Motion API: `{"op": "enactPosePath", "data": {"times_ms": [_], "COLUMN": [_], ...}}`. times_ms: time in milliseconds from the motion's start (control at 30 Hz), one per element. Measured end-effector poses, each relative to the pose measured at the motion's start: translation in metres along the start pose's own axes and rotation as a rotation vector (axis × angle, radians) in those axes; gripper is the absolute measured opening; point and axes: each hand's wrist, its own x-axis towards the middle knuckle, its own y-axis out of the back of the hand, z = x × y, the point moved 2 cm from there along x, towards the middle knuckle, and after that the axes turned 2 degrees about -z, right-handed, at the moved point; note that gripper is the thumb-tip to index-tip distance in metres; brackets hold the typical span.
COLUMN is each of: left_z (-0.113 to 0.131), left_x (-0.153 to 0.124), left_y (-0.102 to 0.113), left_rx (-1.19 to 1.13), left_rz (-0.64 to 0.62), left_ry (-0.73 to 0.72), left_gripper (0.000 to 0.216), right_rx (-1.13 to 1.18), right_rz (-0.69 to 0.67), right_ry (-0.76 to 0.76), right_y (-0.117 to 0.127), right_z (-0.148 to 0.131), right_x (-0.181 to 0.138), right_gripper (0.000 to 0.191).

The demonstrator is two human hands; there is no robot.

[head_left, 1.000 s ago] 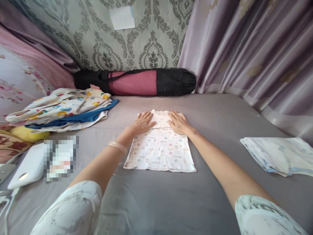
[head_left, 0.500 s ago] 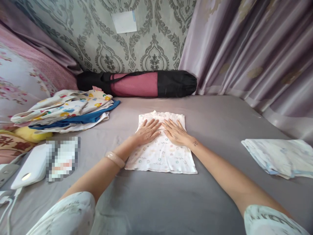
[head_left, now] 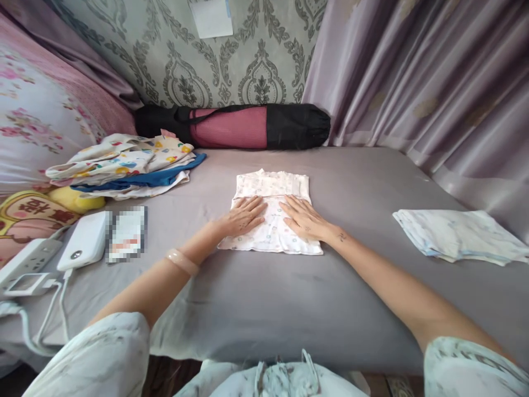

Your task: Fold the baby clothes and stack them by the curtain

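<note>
A small white printed shirt [head_left: 270,240] lies flat on the grey bed sheet [head_left: 231,309], its far part folded over into a band. My left hand [head_left: 244,216] rests palm down on the left side of the cloth, fingers spread. On the right side my right hand [head_left: 305,219] lies flat in the same way, fingers apart and pointing inward. Both sets of fingertips sit just below the folded band. Neither hand grips the fabric. A pale bangle [head_left: 183,261] is on my left wrist.
Crumpled printed clothes [head_left: 136,160] lie at left. A folded white cloth [head_left: 458,234] is at right. A black and pink roll bag [head_left: 229,127] lies along the wall. A white power bank [head_left: 85,240], a power strip [head_left: 28,262] and cables are at the left edge.
My hands have moved slightly toward the shirt's lower half and farther apart, uncovering the folded band. The view has tilted down, showing the bed's near edge.
</note>
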Motion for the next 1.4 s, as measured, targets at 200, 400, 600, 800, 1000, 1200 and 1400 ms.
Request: {"op": "enactPosePath", "data": {"times_ms": [200,400,600,800,1000,1200,1400], "left_z": [0.02,0.046,0.058,0.066,0.059,0.047,0.023], "left_x": [-0.056,-0.078,-0.072,-0.063,-0.054,-0.067,-0.094], "left_y": [0.004,0.012,0.014,0.017,0.013,0.008,0.005], "left_rx": [-0.123,-0.195,-0.087,0.07,-0.033,0.031,-0.087], "left_rz": [-0.054,0.157,0.216,0.149,0.211,0.166,0.218], "left_ry": [-0.078,-0.217,-0.243,-0.179,0.027,-0.109,-0.123], "left_gripper": [0.057,0.041,0.032,0.032,0.028,0.031,0.04], "right_rx": [0.052,0.065,0.029,-0.125,-0.221,-0.253,-0.079], "right_rz": [-0.034,0.022,0.125,0.153,0.16,0.141,0.275], "right_ry": [0.084,0.142,0.134,-0.037,-0.145,-0.119,0.109], "right_y": [0.0,0.0,0.01,0.011,0.006,0.013,0.003], "right_z": [-0.017,-0.043,-0.071,-0.092,-0.087,-0.058,-0.026], "right_x": [-0.06,-0.094,-0.095,-0.069,-0.051,-0.077,-0.098], "right_gripper": [0.056,0.048,0.037,0.029,0.022,0.027,0.038]}}
